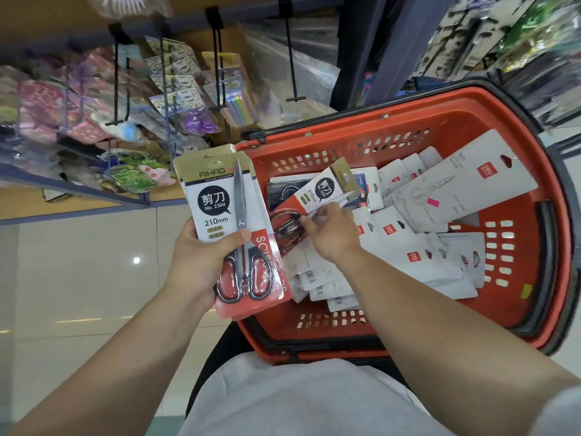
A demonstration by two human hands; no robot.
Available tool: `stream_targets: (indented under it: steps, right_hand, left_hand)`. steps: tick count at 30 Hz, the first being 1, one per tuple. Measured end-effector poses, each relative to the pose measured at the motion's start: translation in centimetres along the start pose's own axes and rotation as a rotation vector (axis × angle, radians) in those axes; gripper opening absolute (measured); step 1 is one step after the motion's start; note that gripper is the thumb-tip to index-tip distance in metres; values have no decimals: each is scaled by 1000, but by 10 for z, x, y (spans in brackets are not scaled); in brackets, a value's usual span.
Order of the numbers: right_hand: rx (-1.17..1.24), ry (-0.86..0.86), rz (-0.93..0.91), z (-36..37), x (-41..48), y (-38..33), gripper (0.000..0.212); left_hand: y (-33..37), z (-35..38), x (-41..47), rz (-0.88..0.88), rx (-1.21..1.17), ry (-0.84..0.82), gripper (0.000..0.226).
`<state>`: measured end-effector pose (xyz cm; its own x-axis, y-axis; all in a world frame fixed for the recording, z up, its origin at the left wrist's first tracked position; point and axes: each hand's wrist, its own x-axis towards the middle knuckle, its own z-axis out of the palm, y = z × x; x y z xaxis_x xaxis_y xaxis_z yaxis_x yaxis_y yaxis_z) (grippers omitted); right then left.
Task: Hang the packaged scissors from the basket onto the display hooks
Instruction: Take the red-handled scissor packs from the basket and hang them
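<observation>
Collecting step: left hand (pixel 201 256) grips one scissors pack (pixel 226 221) upright just outside the basket (pixel 408 127) near its left rim. Right hand (pixel 327 228) pinches a second pack (pixel 317 196) at the pile's left side inside. Next, I judge: lift it clear, then thread hang-holes onto a display hook (pixel 290 58) above.

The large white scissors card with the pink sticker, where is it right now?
In the head view, the large white scissors card lies atop smaller white packs in the red plastic basket's right half, right of the right hand.

Two scissors packs in hand over a red basket

At frame centre, the left hand (pixel 201 259) grips a scissors pack (pixel 229 228); the right hand (pixel 330 234) pinches a second pack (pixel 317 196) above the red basket (pixel 408 133) of white packs (pixel 440 256).
</observation>
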<state>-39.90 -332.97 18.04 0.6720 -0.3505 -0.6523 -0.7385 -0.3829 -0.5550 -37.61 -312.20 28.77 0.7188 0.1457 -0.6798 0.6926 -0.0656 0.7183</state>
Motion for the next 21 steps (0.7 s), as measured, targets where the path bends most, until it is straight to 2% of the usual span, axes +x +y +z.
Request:
stream_targets:
  steps: [2, 6, 9, 12, 16, 17, 20, 21]
  right_hand:
    - [279, 124, 140, 5, 4, -7, 70]
    - [630, 347, 333, 12, 16, -19, 91]
    - [894, 320, 486, 8, 27, -22, 80]
    - [946, 213, 514, 4, 33, -15, 66]
    - [859, 314, 436, -2, 19, -21, 75]
    - [820, 339, 392, -5, 14, -20, 66]
    - [819, 339, 269, -23, -14, -19, 10]
    - [817, 334, 214, -29, -24, -19, 6]
  left_hand:
    - [2, -4, 0, 0, -7, 9, 53]
    - [4, -10, -1, 3, -19, 18, 53]
    - [6, -14, -3, 11, -29, 8, 55]
    - [10, -16, -6, 14, -45, -2, 56]
    - [13, -17, -16, 17, -105, -9, 55]
    - [15, -18, -19, 18, -128, -10, 54]
    - [19, -20, -30, 23, -199, -13, 48]
    - [21, -21, -34, 26, -221, -13, 43]
